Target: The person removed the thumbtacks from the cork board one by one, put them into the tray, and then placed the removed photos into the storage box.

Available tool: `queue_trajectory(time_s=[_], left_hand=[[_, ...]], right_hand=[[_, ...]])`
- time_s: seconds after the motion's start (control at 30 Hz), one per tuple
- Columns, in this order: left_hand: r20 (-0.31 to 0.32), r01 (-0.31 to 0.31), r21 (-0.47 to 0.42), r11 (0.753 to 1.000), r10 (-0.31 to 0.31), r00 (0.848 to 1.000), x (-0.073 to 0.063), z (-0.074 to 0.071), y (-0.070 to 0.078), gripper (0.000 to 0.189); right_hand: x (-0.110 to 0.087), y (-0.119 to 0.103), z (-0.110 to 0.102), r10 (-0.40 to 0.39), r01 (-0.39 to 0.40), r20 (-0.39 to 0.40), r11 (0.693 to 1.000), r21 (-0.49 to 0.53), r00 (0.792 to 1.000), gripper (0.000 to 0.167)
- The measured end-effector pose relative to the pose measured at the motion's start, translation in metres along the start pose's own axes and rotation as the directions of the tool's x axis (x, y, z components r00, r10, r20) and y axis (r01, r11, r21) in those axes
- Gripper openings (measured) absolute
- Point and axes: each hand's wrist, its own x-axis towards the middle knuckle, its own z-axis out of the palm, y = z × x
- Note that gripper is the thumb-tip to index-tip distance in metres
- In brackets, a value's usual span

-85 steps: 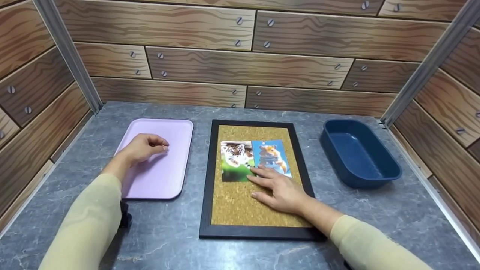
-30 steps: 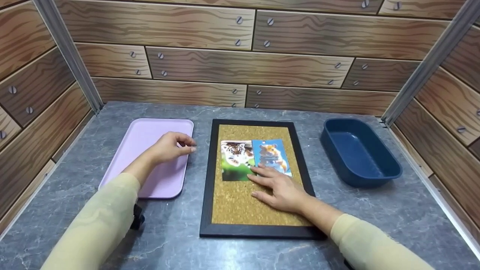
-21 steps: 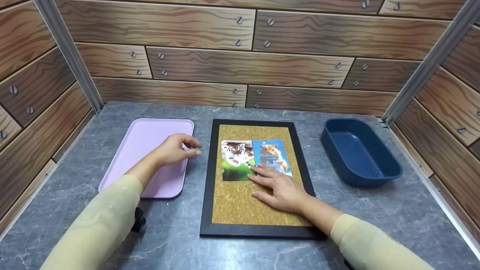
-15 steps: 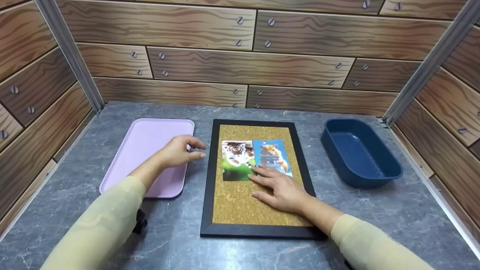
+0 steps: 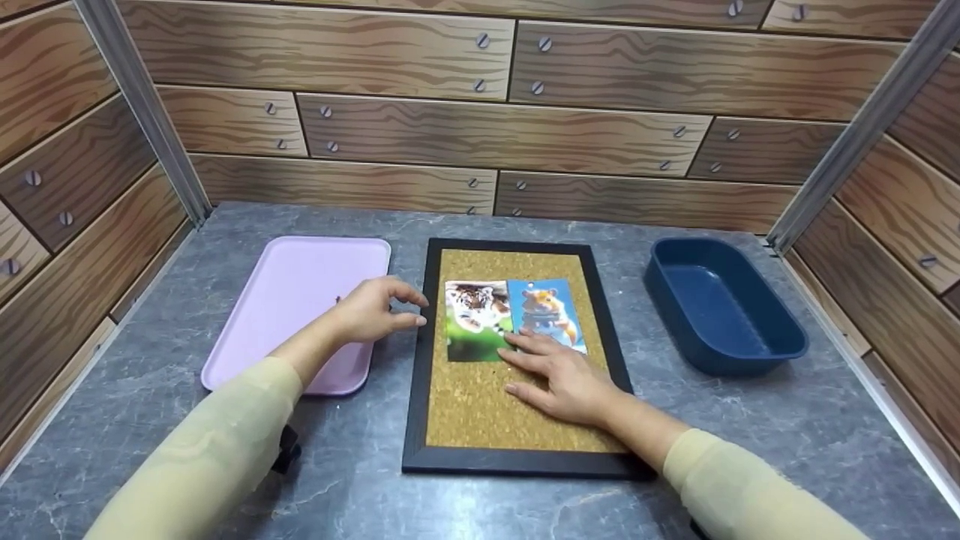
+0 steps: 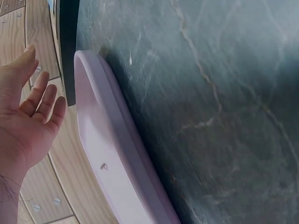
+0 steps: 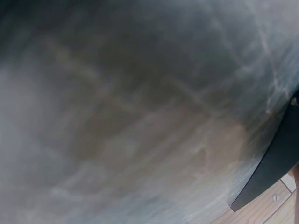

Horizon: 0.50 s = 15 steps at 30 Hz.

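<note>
A cork board [image 5: 472, 411] in a black frame lies at the middle of the table. Side by side on it are a tiger picture [image 5: 466, 346] and a hamster picture [image 5: 550, 301], the latter with a small pale dot near its top edge. My right hand [image 5: 562, 382] rests flat across the cork, fingertips over the pictures' lower inner corners. Thumb and fingers apart, my left hand [image 5: 379, 309] reaches to the frame's left side; its palm [image 6: 21, 135] looks bare in the left wrist view. Behind it, a lilac tray [image 5: 277, 300] bears a tiny brownish thing [image 6: 104, 166].
To the board's right stands a deep blue bin [image 5: 720, 307]. Wood-patterned walls [image 5: 420, 135] enclose the grey marbled table [image 5: 465, 506] at the back and both sides. The right wrist view mostly shows blurred tabletop and a dark frame edge [image 7: 266, 168].
My left hand has moved right, from over the tray to the board's left edge, and its thumb and index finger have spread apart. The right hand and the pictures have stayed put.
</note>
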Motion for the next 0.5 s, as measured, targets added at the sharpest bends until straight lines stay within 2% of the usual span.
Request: queue_trajectory(time_s=[0.23, 0.5], left_hand=[[0.003, -0.035, 0.022, 0.999, 0.035, 0.999, 0.0003, 0.0055, 0.0022, 0.026], [0.043, -0.106, 0.112, 0.988, 0.102, 0.994, 0.0022, 0.0104, 0.0031, 0.025]], right_hand=[[-0.0003, 0.0001, -0.0001, 0.003, -0.003, 0.001, 1.000, -0.001, 1.000, 0.062], [-0.0003, 0.0015, 0.0006, -0.013, 0.014, -0.014, 1.000, 0.007, 1.000, 0.060]])
